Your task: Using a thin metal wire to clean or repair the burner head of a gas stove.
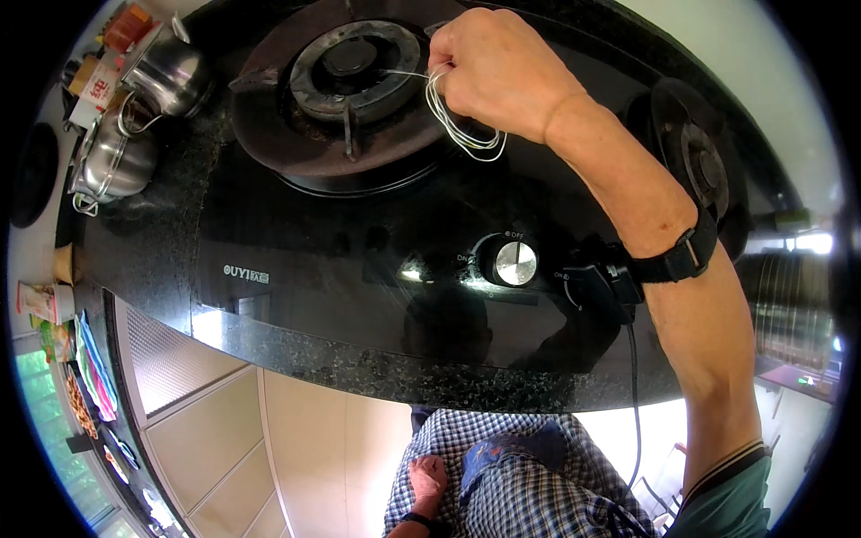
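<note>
My right hand [502, 76] is closed in a pinch on a thin, pale wire [462, 134] over the right edge of the large gas burner [352, 56]. Loose loops of the wire hang below the fingers, and a straight end reaches left to the middle of the burner ring. Low in the picture, my left hand [429, 477] rests by the checked apron [520, 489]. Its fingers are curled in, and nothing shows in them.
The burner sits in a black glass cooktop [359, 242] with a silver knob [516, 264]. A second burner [700, 166] lies to the right. Two steel pots [117, 161] stand at the left. A black device strapped to my right forearm trails a cable [635, 394] past the counter edge.
</note>
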`<state>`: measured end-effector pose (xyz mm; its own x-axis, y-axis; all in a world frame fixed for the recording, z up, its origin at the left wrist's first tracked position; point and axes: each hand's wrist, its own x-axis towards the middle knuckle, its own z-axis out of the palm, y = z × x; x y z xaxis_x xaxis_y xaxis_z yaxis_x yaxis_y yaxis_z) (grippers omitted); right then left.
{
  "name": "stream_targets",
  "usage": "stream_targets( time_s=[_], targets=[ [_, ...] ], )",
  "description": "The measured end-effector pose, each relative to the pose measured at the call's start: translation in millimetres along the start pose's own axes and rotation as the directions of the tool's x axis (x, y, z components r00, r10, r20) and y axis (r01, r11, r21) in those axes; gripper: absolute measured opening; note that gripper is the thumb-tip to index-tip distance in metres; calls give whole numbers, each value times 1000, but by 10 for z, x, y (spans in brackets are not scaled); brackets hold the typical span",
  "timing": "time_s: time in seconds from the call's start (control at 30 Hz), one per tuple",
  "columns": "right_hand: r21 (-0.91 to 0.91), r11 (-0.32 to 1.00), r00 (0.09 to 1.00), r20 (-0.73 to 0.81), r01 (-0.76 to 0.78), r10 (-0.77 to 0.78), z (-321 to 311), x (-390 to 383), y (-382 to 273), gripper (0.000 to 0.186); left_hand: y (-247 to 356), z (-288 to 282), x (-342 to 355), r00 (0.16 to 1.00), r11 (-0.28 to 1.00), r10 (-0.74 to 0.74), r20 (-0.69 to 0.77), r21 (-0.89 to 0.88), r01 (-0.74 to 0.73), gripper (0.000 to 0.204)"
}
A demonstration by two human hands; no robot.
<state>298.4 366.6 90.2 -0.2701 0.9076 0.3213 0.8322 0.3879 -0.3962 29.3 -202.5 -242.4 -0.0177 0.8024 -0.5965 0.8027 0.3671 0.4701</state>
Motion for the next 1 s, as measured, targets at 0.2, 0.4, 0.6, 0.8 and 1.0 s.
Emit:
stream_targets(
  time_s=[0.2, 0.4, 0.6, 0.8, 1.0],
  targets=[
    [-7, 1000, 1000, -10, 6, -6, 6, 0, 1, 13, 44, -50, 0, 1000, 1000, 6, 24, -24, -6, 22],
    [-31, 998, 998, -44, 51, -52, 24, -7, 14, 13, -17, 13, 2, 1000, 1000, 5, 19, -24, -4, 21],
    [-101, 994, 998, -42, 47, -52, 20, -28, -38, 13, 5, -3, 19, 999, 1000, -11, 31, -28, 12, 22],
    [-171, 982, 995, -42, 78, -87, 72, -83, -110, 8, 43, -24, 1, 1000, 1000, -2, -5, -17, 2, 20],
    [-137, 990, 996, -81, 37, -48, 90, -93, -120, 7, 27, -8, 0, 1000, 999, 12, -27, -31, -13, 20]
  ],
)
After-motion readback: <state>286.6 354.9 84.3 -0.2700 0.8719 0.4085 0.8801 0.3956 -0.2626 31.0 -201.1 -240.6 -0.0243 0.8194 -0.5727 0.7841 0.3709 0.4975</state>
